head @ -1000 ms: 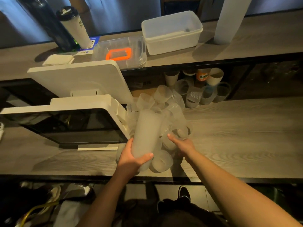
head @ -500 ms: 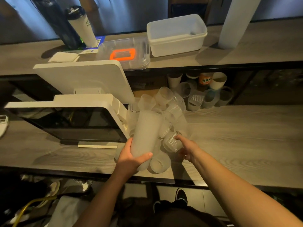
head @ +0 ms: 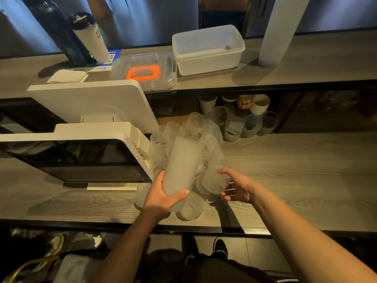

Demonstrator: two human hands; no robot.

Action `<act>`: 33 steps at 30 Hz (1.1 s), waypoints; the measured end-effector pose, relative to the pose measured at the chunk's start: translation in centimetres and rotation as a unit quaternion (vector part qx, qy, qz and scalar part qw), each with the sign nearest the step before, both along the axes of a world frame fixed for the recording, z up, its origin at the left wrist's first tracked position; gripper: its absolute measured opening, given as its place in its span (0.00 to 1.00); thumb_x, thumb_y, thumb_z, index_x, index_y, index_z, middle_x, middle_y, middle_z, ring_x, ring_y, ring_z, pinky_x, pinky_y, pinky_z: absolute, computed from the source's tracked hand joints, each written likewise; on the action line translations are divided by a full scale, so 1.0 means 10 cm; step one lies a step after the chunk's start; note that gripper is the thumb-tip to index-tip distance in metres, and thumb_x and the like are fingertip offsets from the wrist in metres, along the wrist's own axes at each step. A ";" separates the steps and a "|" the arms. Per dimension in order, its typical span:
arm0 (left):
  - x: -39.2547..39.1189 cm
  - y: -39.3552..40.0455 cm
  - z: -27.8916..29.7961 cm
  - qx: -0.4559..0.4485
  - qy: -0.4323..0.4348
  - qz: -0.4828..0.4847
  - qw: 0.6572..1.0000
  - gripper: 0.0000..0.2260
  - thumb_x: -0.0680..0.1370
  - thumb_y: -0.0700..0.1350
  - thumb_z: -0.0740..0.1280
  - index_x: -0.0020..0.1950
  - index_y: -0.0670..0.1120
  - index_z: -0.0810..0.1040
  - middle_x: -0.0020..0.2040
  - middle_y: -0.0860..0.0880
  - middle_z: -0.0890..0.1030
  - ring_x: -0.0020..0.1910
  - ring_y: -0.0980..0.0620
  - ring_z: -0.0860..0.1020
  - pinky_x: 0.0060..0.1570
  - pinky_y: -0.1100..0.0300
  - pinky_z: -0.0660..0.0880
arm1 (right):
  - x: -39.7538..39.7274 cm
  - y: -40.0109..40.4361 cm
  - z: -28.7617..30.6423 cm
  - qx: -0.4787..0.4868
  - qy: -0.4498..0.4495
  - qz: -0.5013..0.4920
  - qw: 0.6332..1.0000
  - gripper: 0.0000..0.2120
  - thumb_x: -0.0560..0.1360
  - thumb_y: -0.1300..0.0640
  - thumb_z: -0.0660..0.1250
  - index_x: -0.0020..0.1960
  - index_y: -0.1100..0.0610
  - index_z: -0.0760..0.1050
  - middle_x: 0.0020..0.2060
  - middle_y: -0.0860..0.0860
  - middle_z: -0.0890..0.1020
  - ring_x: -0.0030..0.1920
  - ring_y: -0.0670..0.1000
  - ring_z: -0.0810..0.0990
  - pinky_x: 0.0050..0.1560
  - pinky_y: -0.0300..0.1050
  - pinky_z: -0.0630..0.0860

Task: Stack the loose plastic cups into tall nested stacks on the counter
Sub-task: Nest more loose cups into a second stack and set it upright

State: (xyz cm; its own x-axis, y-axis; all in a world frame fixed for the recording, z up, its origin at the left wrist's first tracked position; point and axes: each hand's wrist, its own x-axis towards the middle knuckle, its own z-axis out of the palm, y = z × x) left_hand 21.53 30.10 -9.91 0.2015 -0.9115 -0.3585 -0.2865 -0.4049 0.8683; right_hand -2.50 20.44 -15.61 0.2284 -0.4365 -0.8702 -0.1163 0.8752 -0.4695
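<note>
above the tabletop point(head: 285, 170), the left hand point(head: 163, 198) grips the tilted nested stack point(head: 182, 166), mouth angled away, seemingly to receive the loose cup point(head: 214, 180) the right hand point(head: 237, 188) clasps beside it.

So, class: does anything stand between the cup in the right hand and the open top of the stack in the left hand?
Nothing visible does. The right hand holds a cup beside the stack gripped by the left hand; its top is clear.
</note>
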 end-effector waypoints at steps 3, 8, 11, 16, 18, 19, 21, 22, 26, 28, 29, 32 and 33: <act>-0.01 -0.01 -0.01 0.001 -0.003 -0.004 1.000 0.36 0.63 0.52 0.81 0.65 0.56 0.66 0.56 0.56 0.74 0.55 0.56 0.75 0.43 0.64 0.74 | -0.04 0.02 0.03 -0.002 -0.031 -0.019 0.999 0.23 0.76 0.47 0.68 0.64 0.59 0.70 0.52 0.61 0.75 0.45 0.56 0.76 0.38 0.43 0.73; 0.00 -0.02 -0.03 0.001 -0.008 -0.008 1.000 0.35 0.66 0.51 0.81 0.65 0.56 0.65 0.58 0.54 0.74 0.56 0.54 0.75 0.44 0.62 0.74 | -0.13 -0.02 0.11 -0.015 -0.013 0.029 0.999 0.26 0.74 0.46 0.69 0.67 0.57 0.68 0.57 0.62 0.76 0.48 0.58 0.77 0.37 0.42 0.76; 0.01 -0.02 -0.03 0.002 -0.011 -0.007 1.000 0.36 0.64 0.53 0.81 0.66 0.57 0.65 0.59 0.53 0.74 0.57 0.53 0.75 0.45 0.61 0.75 | -0.18 -0.08 0.25 -0.044 -0.014 0.033 0.998 0.27 0.74 0.45 0.69 0.67 0.57 0.69 0.58 0.62 0.77 0.49 0.58 0.79 0.40 0.44 0.77; 0.00 -0.03 -0.03 0.005 -0.031 -0.022 0.999 0.40 0.62 0.54 0.82 0.69 0.56 0.66 0.59 0.55 0.74 0.57 0.53 0.75 0.51 0.56 0.77 | -0.20 -0.27 0.64 -0.167 -0.088 -0.028 0.982 0.23 0.75 0.50 0.69 0.67 0.58 0.72 0.61 0.60 0.78 0.56 0.58 0.80 0.53 0.50 0.79; 0.02 -0.02 -0.03 0.007 -0.042 -0.035 0.999 0.40 0.64 0.53 0.82 0.71 0.56 0.66 0.60 0.56 0.74 0.58 0.53 0.75 0.56 0.51 0.78 | -0.16 -0.33 0.76 -0.230 -0.084 -0.070 0.967 0.21 0.76 0.52 0.70 0.65 0.58 0.73 0.64 0.60 0.76 0.60 0.59 0.78 0.59 0.54 0.78; 0.02 -0.02 -0.03 0.007 -0.044 -0.040 0.998 0.42 0.62 0.55 0.82 0.71 0.55 0.66 0.60 0.56 0.74 0.58 0.53 0.75 0.57 0.50 0.78 | -0.14 -0.36 0.81 -0.256 -0.077 -0.083 0.960 0.20 0.76 0.52 0.70 0.65 0.57 0.73 0.65 0.59 0.75 0.62 0.59 0.77 0.60 0.55 0.77; 0.01 -0.02 0.00 0.003 -0.049 -0.050 0.998 0.43 0.61 0.57 0.82 0.71 0.55 0.67 0.60 0.56 0.74 0.57 0.55 0.75 0.57 0.50 0.78 | -0.08 -0.39 0.92 -0.302 -0.068 -0.079 0.948 0.23 0.75 0.49 0.71 0.67 0.54 0.72 0.65 0.56 0.74 0.64 0.58 0.75 0.63 0.56 0.77; 0.01 -0.03 0.01 0.001 -0.053 -0.055 0.997 0.42 0.62 0.56 0.82 0.71 0.55 0.67 0.60 0.57 0.74 0.57 0.55 0.75 0.56 0.50 0.78 | -0.05 -0.39 0.96 -0.323 -0.062 -0.068 0.942 0.26 0.74 0.48 0.72 0.69 0.52 0.71 0.64 0.54 0.75 0.64 0.56 0.75 0.64 0.57 0.76; 0.02 -0.03 0.01 -0.002 -0.081 -0.068 0.994 0.42 0.62 0.56 0.82 0.71 0.57 0.66 0.61 0.58 0.73 0.58 0.56 0.75 0.58 0.51 0.78 | 0.06 -0.36 1.05 -0.404 -0.020 0.016 0.914 0.25 0.74 0.45 0.72 0.69 0.46 0.72 0.62 0.47 0.77 0.62 0.50 0.76 0.64 0.53 0.76; 0.03 -0.04 0.01 0.000 -0.091 -0.071 0.993 0.44 0.60 0.61 0.80 0.72 0.59 0.66 0.62 0.57 0.74 0.59 0.55 0.75 0.58 0.51 0.78 | 0.11 -0.34 1.04 -0.430 0.015 0.055 0.901 0.24 0.74 0.46 0.72 0.68 0.45 0.72 0.61 0.46 0.76 0.62 0.48 0.76 0.63 0.49 0.75; 0.03 -0.04 0.00 0.000 -0.094 -0.071 0.993 0.44 0.59 0.62 0.80 0.71 0.59 0.66 0.62 0.57 0.74 0.59 0.55 0.75 0.59 0.51 0.78 | 0.13 -0.33 1.05 -0.440 0.026 0.064 0.896 0.23 0.75 0.46 0.72 0.68 0.44 0.72 0.61 0.44 0.75 0.61 0.46 0.75 0.62 0.48 0.74; 0.03 -0.03 0.01 -0.003 -0.101 -0.072 0.992 0.44 0.59 0.61 0.80 0.71 0.59 0.66 0.62 0.57 0.74 0.59 0.56 0.75 0.59 0.51 0.77 | 0.20 -0.28 1.06 -0.454 0.029 0.083 0.886 0.24 0.76 0.48 0.71 0.70 0.46 0.70 0.58 0.42 0.74 0.59 0.42 0.73 0.60 0.43 0.71; 0.02 -0.03 0.02 -0.002 -0.100 -0.069 0.993 0.43 0.60 0.60 0.80 0.72 0.59 0.66 0.61 0.57 0.74 0.58 0.56 0.75 0.59 0.50 0.77 | 0.23 -0.26 1.06 -0.456 0.029 0.088 0.885 0.25 0.76 0.48 0.71 0.71 0.47 0.69 0.58 0.42 0.74 0.59 0.41 0.73 0.60 0.42 0.71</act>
